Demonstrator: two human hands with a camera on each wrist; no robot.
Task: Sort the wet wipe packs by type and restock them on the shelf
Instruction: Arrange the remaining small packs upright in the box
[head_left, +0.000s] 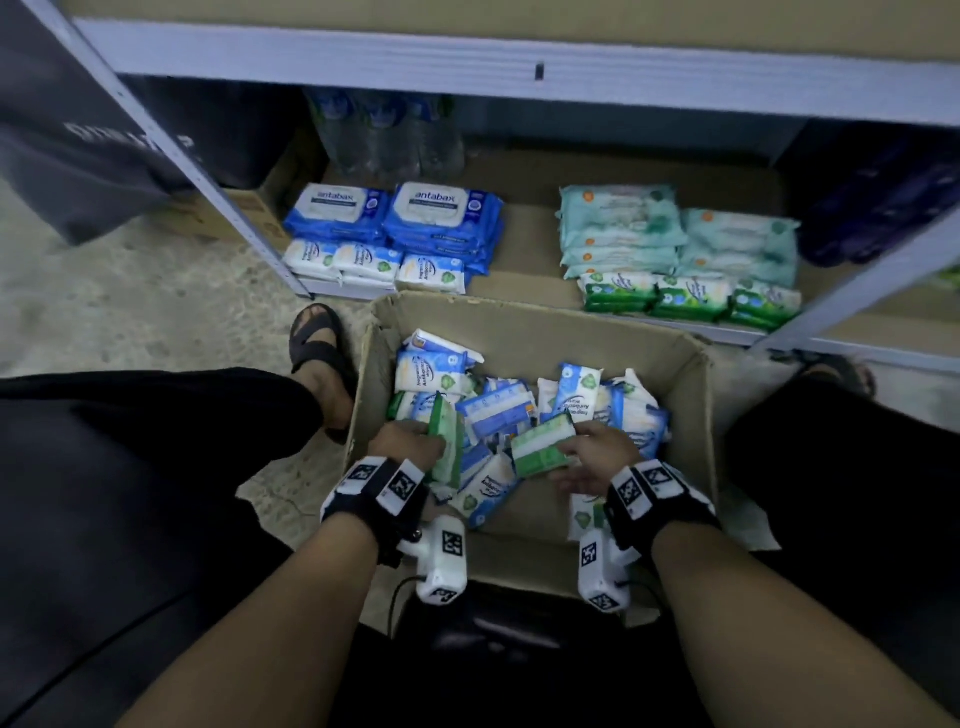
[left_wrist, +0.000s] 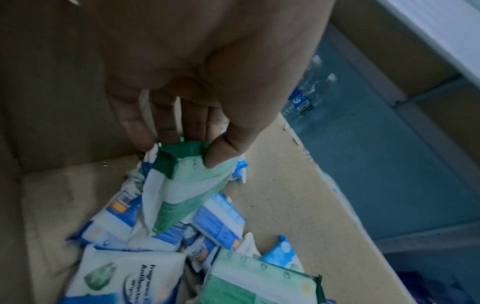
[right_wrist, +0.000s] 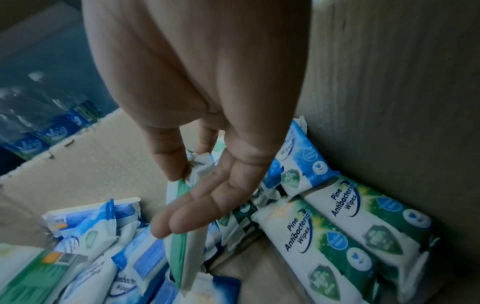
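A cardboard box (head_left: 540, 332) on the floor holds several small blue and green wipe packs. Inside it my left hand (head_left: 410, 441) pinches a green pack (head_left: 447, 441) by its end; the left wrist view shows that green pack (left_wrist: 182, 195) hanging from thumb and fingers (left_wrist: 221, 152). My right hand (head_left: 597, 447) holds another green pack (head_left: 540, 447); in the right wrist view this pack (right_wrist: 187, 246) hangs edge-on, pinched at its top between thumb (right_wrist: 168, 162) and a finger. The bottom shelf (head_left: 519, 291) carries sorted stacks: large blue packs (head_left: 441, 218), small blue packs (head_left: 374, 265), pale green packs (head_left: 675, 228), small green packs (head_left: 691, 299).
Water bottles (head_left: 384, 135) stand at the back of the shelf. A grey shelf upright (head_left: 208, 176) rises on the left, and a shelf beam (head_left: 519, 67) crosses above. My sandalled foot (head_left: 322, 358) rests left of the box. Two pine packs (right_wrist: 350, 232) lie against the box's right wall.
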